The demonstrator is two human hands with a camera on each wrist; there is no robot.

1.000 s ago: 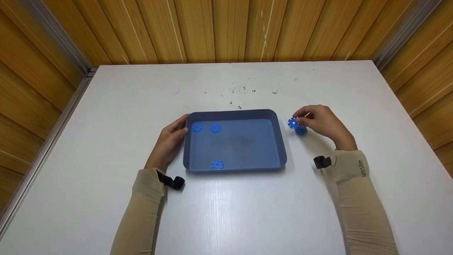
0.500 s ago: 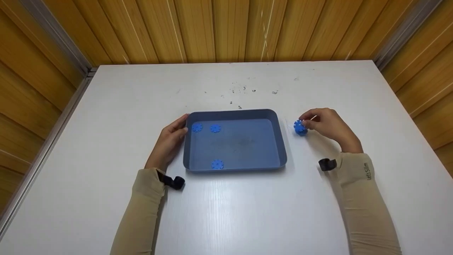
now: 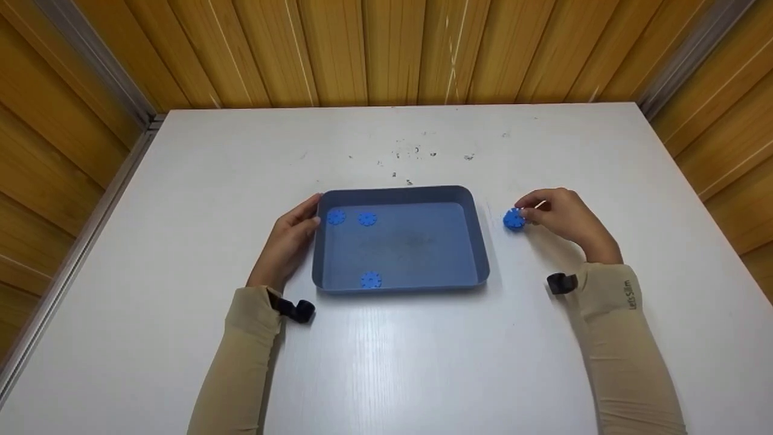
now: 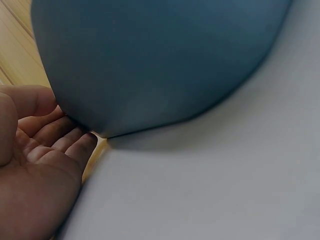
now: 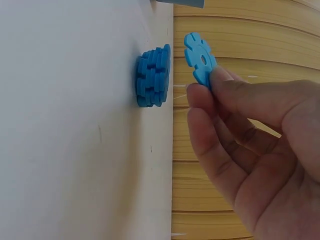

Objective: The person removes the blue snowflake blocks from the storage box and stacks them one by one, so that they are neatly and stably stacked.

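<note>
My right hand (image 3: 561, 214) pinches a flat blue notched plastic disc (image 5: 199, 55) between thumb and fingers. It is held a short way above a stack of matching discs (image 5: 152, 77) on the table, and in the head view it overlaps the stack. My left hand (image 3: 293, 232) rests against the outer left wall of a blue-grey rectangular tray (image 3: 410, 289), thumb near the rim. In the left wrist view, the thumb and fingertips touch the tray's outside wall. Inside the tray lie three blue discs, two at the back left (image 3: 336, 217) (image 3: 367, 219) and one disc (image 3: 371, 280) by the front wall.
The white table (image 3: 423, 362) bears small dark marks (image 3: 416, 151) behind the tray. Wood-patterned panels (image 3: 386, 54) enclose its back and sides. A black camera mount (image 3: 296, 310) sits on the left wrist, another mount (image 3: 561, 283) on the right.
My right hand has moved a little right and toward the front with its disc, from left of the stack to over it. My left hand and the tray have stayed in place.
</note>
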